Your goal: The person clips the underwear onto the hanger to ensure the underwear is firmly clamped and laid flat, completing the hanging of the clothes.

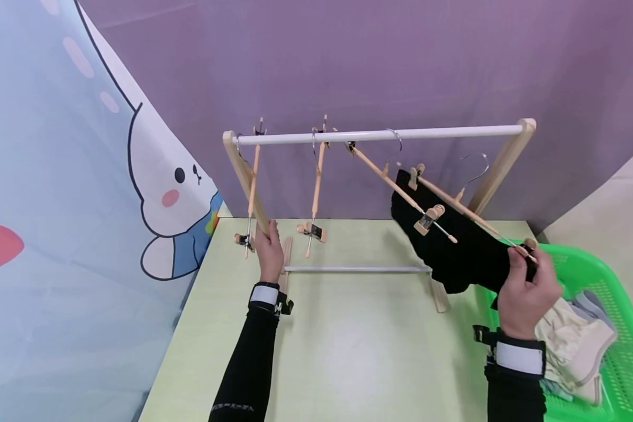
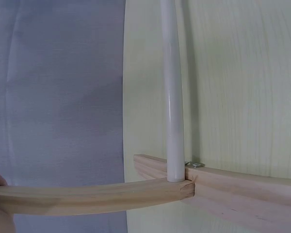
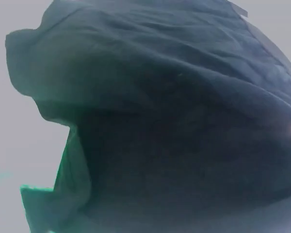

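My left hand (image 1: 270, 253) grips the left wooden post (image 1: 245, 176) of a small clothes rack; in the left wrist view, only part of that hand shows at the left edge. On the right, my right hand (image 1: 530, 287) pinches the clip end of a wooden clip hanger (image 1: 453, 202). A black garment (image 1: 453, 246) hangs from this hanger, its exact kind unclear. The hanger's hook (image 1: 477, 170) appears below the white rail (image 1: 443, 133), apart from it. In the right wrist view the dark cloth (image 3: 160, 121) fills most of the picture and hides the fingers.
Several other clip hangers, such as one near the middle (image 1: 317, 181), hang from the rail. A slanted hanger (image 1: 390, 179) overlaps the black garment. A green basket (image 1: 625, 328) with folded clothes (image 1: 572, 346) stands at the right. A purple curtain (image 1: 401, 64) hangs behind the table (image 1: 348, 351).
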{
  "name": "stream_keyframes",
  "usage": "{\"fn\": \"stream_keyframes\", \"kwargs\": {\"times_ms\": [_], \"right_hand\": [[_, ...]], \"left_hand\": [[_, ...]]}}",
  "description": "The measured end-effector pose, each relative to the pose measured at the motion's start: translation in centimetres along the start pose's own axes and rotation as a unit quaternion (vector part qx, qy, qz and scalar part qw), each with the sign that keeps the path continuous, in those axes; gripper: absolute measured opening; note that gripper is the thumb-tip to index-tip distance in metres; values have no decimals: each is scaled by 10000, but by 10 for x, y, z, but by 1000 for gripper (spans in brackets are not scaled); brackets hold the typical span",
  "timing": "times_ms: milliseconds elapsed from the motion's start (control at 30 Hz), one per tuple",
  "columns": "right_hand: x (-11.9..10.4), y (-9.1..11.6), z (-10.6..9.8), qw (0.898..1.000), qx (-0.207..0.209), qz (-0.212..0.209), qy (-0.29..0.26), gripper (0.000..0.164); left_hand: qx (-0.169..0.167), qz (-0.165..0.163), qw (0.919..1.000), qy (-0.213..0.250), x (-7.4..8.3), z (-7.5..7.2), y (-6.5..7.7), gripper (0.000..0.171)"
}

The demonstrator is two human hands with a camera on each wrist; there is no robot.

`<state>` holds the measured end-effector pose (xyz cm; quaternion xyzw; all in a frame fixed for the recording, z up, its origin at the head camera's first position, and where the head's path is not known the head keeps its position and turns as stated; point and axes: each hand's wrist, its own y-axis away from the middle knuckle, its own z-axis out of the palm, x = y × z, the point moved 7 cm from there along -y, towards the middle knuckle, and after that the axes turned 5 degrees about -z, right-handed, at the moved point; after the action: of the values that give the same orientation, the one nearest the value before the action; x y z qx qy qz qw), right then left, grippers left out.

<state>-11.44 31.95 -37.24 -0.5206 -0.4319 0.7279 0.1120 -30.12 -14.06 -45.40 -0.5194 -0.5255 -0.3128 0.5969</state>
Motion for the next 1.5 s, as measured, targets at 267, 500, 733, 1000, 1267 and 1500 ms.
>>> {"fn": "stream_keyframes", "kwargs": {"times_ms": [267,500,733,1000,1267,1500], "right_hand": [[-22,-14,-7,9952,812,-276,-476,53],[-35,-16,-6,9928,968,-463,-532,56],[-51,-20,-9,9899,1161,-639,-494,61],[-67,-30,-5,9859,1352,-728,-662,65],[-55,-33,15,9954,398,-848,-187,50],[-34,-17,30,9966,-561,-510,-306,31]], "left_hand": [[-68,66,9999,111,-1,3,-2,27],[-110,-36,9999,71,0,6,-3,26],[-64,20,10000,29,5,9,-8,26],[102,-46,9999,26,1,4,-7,27],[76,-193,9998,42,-7,0,-3,28],[48,-265,9996,51,-38,1,-11,34]]}}
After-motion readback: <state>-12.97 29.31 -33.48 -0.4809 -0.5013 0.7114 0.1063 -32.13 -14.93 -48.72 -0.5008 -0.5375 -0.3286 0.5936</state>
